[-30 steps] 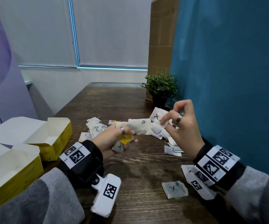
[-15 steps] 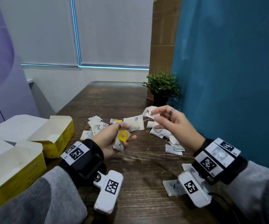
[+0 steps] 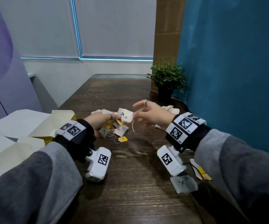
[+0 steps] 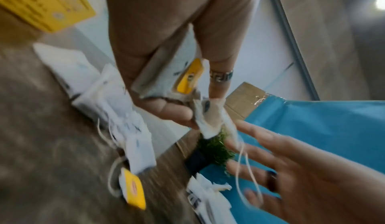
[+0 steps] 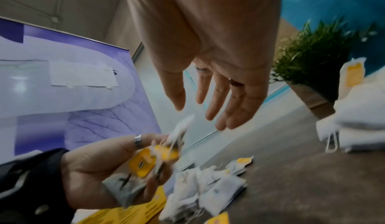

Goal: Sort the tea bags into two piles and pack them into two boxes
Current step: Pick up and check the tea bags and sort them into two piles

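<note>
My left hand (image 3: 114, 120) grips a bundle of white tea bags (image 3: 103, 133) with yellow tags. Its thumb and forefinger also pinch an upper tea bag (image 3: 125, 116) marked with an X and a blue dot. My right hand (image 3: 138, 110) hovers just right of that bag with straight, spread fingers and holds nothing. The left wrist view shows the bundle (image 4: 172, 77) in my left hand (image 4: 177, 112) and the right hand (image 4: 270, 158) beside a dangling string. In the right wrist view my right hand (image 5: 198, 109) is empty above the left hand (image 5: 104, 161).
Loose tea bags lie behind my left hand (image 3: 98, 111), by the plant (image 3: 171, 109) and near my right wrist (image 3: 183, 183). Two open yellow boxes (image 3: 62, 117) (image 3: 4, 159) stand at the left. A potted plant (image 3: 167, 81) and blue wall (image 3: 227, 78) bound the right.
My right hand brought a tea bag from the right pile over to the left hand, which now pinches it. The right hand's fingers have opened and let go.
</note>
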